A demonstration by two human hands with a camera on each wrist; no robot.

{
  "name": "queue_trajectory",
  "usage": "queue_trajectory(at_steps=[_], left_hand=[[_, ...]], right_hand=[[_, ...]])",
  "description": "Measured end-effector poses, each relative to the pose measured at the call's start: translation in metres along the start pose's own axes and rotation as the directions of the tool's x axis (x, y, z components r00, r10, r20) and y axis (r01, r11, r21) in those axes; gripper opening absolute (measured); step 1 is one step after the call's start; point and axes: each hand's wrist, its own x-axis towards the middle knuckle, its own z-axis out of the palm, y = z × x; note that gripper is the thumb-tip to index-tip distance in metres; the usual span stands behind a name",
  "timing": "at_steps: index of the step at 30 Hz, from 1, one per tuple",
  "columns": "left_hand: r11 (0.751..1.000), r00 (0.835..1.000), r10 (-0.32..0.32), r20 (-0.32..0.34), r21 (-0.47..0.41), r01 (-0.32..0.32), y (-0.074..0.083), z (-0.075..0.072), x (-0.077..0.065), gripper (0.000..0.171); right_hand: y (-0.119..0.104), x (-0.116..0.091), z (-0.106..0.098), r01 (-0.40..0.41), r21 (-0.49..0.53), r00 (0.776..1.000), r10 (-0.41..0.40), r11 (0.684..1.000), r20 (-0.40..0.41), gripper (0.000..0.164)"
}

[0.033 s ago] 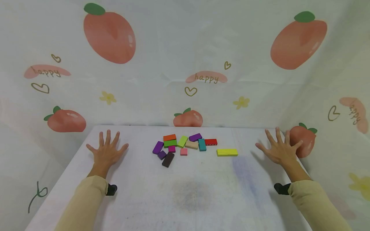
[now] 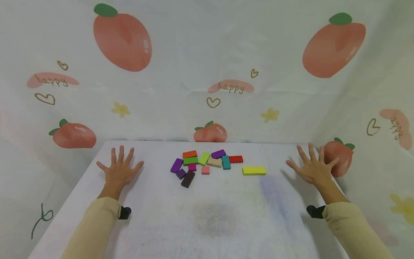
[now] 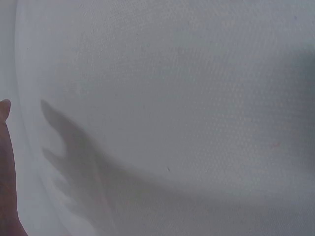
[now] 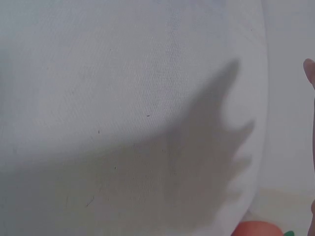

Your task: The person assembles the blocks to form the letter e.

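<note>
My left hand [image 2: 119,173] is held over the left side of the white table, fingers spread wide and nothing in it. Over the table's right edge my right hand [image 2: 312,168] is spread the same way, also holding nothing. Between them lies a loose group of coloured blocks, nearest the left hand a purple block [image 2: 176,165]. A dark brown block [image 2: 188,179] lies at the front of the group. To the right, a long yellow block [image 2: 254,171] sits apart, closest to the right hand. Each wrist view catches only part of a hand, with its shadow on the cloth.
Orange [image 2: 189,154], green [image 2: 190,161], beige [image 2: 214,162], teal [image 2: 226,162], red [image 2: 236,159] and pink [image 2: 205,170] blocks lie close together towards the table's back edge. Behind the table [image 2: 155,223] hangs a white curtain [image 2: 181,50] printed with fruit.
</note>
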Motion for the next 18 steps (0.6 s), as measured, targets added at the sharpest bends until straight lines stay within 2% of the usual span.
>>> queue_trajectory(at_steps=[10,18], left_hand=[[1.000,1.000,0.014,-0.004,0.020,-0.014,0.002,0.002,0.002,0.081],[0.999,0.999,0.037,-0.011,0.014,-0.037,0.015,0.000,0.005,0.081]], right_hand=[[0.001,-0.004,-0.001,0.008,-0.007,1.000,-0.008,1.000,-0.002,0.091],[0.001,-0.006,-0.001,0.006,-0.011,1.000,-0.006,1.000,0.000,0.091]])
